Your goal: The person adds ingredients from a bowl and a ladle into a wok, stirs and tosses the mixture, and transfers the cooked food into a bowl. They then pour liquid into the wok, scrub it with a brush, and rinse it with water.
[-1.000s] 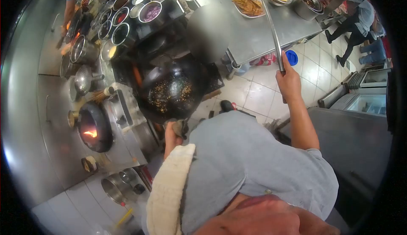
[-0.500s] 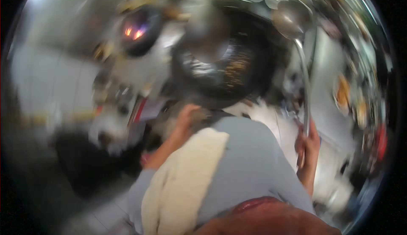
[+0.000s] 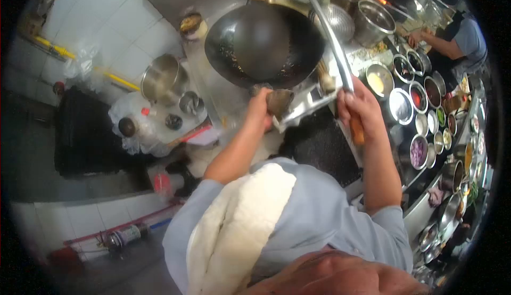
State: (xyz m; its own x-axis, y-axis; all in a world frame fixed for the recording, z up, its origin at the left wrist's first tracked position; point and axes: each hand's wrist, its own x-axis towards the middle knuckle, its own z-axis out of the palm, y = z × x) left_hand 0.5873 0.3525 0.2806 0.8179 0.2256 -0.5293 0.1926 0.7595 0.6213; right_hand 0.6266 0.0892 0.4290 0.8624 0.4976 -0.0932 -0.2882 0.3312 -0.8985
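A dark wok (image 3: 221, 42) sits in the upper middle, with small browned bits on its inner surface; a round dark blur covers its centre. My left hand (image 3: 260, 108) is closed on a brownish cloth (image 3: 280, 103) at the wok's near edge. To the right, my right hand (image 3: 362, 106) is wrapped round the wooden-ended handle of a long metal ladle (image 3: 332, 37). The ladle's bowl is up at the top edge, beyond the wok's right side. A metal strip lies between my two hands.
Steel pots (image 3: 374, 22) and a perforated strainer (image 3: 338, 23) stand right of the wok. Many ingredient bowls (image 3: 401, 106) line the right. A co-worker (image 3: 468, 42) is at upper right. On the left are a steel pot (image 3: 162, 79) and a plastic bag (image 3: 133, 124).
The view has turned and sharpened. The wok now appears tilted and closer to my left hand, which holds the cloth. My right hand has come inward and up with the ladle.
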